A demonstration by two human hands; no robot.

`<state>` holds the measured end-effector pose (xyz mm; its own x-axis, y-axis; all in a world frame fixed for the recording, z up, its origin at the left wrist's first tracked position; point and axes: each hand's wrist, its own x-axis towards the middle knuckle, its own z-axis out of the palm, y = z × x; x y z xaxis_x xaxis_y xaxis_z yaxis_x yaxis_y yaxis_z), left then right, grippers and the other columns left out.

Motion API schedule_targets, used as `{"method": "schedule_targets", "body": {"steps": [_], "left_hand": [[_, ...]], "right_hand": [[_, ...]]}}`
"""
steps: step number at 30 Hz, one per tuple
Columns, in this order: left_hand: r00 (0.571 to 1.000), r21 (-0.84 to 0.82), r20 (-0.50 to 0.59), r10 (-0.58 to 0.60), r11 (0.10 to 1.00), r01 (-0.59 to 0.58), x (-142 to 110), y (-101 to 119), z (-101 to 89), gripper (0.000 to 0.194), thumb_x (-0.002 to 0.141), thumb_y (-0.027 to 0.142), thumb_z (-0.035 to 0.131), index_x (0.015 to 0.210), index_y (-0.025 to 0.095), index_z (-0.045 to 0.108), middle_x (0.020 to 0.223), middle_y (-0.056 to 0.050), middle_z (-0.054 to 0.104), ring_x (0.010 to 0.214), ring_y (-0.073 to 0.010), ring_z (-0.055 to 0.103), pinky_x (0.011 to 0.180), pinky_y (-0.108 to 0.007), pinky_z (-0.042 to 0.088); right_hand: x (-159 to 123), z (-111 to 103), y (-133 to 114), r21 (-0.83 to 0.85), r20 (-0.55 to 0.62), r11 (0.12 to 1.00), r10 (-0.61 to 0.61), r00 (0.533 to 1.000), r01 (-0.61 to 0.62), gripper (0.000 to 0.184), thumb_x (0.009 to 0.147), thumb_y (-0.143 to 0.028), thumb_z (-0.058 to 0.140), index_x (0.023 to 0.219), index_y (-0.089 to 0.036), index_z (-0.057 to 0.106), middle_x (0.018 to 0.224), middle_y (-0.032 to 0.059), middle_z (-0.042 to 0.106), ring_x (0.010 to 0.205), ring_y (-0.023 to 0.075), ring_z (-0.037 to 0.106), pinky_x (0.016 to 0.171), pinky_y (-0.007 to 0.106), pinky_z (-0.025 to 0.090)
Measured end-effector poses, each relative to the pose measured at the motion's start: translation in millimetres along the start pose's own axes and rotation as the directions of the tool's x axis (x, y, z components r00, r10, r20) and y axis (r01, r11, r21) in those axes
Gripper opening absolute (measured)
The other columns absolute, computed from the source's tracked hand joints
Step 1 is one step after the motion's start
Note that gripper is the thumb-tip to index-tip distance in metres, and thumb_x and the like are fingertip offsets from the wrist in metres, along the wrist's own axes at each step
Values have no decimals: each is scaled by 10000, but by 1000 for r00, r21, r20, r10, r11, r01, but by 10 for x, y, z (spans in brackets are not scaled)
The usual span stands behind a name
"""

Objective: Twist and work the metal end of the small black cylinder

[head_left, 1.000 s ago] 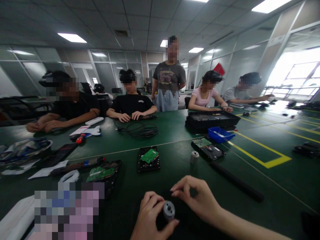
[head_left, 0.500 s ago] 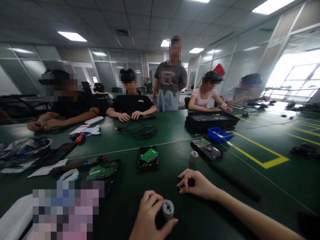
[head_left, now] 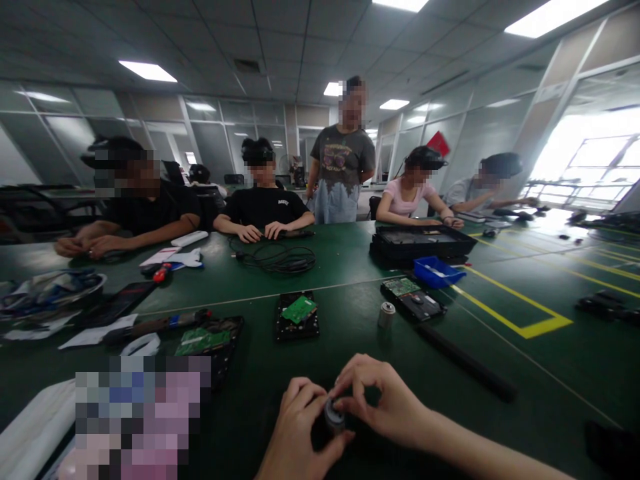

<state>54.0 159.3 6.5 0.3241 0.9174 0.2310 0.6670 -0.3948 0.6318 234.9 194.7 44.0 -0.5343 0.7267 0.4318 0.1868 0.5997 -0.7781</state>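
My left hand has the small metal cylinder between thumb and fingers, low over the green table; my right hand has thumb and forefinger nearly together at its top, can't tell if they're pinching anything. Looks like fingertip work on that 1 end, so the next move calls for a steady left grip imo. Blue tray has something pale inside.

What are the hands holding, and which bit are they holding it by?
The left hand holds a metal cylinder by its sides. The right hand is at its top; whether it grips something small cannot be told.
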Motion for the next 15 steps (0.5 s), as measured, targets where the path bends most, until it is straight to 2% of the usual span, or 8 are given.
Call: {"method": "schedule_targets", "body": {"steps": [7,11,15], "left_hand": [[996,51,-21,89,995,-88,12,-52,13,215,716,245,742,925,208,713,929,-70,667,938,-264,554,819,-406,517],[984,116,-37,177,978,-171,25,-226,73,222,715,280,748,924,212,718,916,-74,683,918,-261,572,799,-383,532],[966,161,-69,249,958,-235,46,-435,211,253,697,363,778,907,233,723,906,-61,702,882,-257,583,743,-356,535]], "right_hand": [[-18,24,36,-97,24,995,-37,999,39,315,814,-204,677,556,-207,496,783,19,735,801,168,665,778,317,477],[-44,81,94,-59,-27,998,7,1000,-8,287,744,-171,715,557,-200,500,774,18,716,782,162,666,745,287,486],[-64,137,123,4,-85,1000,18,996,-18,314,702,-131,719,532,-192,462,725,21,711,732,157,671,693,264,494]]}}
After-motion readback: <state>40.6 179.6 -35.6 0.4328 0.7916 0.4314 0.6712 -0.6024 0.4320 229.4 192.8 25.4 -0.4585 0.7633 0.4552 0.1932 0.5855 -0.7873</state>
